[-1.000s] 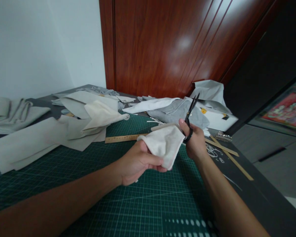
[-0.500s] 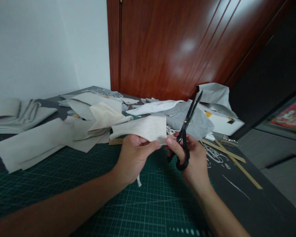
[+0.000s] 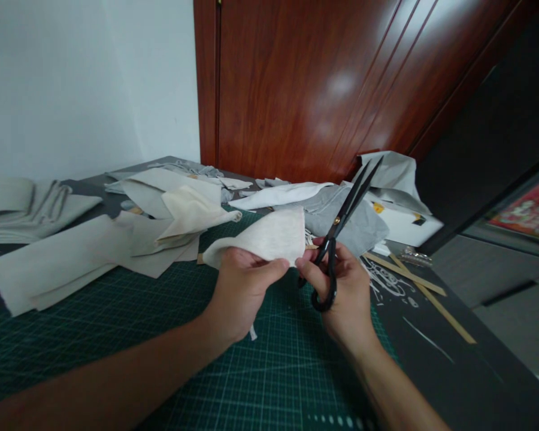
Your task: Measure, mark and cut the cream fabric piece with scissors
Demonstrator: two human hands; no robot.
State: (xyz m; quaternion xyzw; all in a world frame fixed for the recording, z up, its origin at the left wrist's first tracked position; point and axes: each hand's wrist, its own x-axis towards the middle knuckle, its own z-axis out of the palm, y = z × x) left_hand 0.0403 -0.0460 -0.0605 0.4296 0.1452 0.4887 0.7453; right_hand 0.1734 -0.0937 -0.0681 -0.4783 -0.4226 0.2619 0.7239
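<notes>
Between both hands a small piece of off-white fabric [image 3: 273, 234] is held up over the green cutting mat [image 3: 269, 383]. My left hand [image 3: 245, 287] is closed, pinching its lower edge with the thumb on top. With thumb and fingertip, my right hand [image 3: 341, 287] takes hold of the fabric's lower right corner. Black-handled scissors [image 3: 336, 230] hang on that same hand, their blades pointing up and away, slightly parted. A narrow white strip [image 3: 253, 333] shows below my left wrist.
Pale fabric pieces [image 3: 58, 254] and a cream cloth [image 3: 188, 209] lie to the left. Grey cloth [image 3: 359, 218] and a white box [image 3: 408, 224] stand at the back right. Thin wooden strips [image 3: 431, 299] cross near white cord scraps [image 3: 388, 278] on the right.
The off-white fabric has bulged and curled more on its left side. My right hand has shifted slightly left, and the scissor blades have tilted further right.
</notes>
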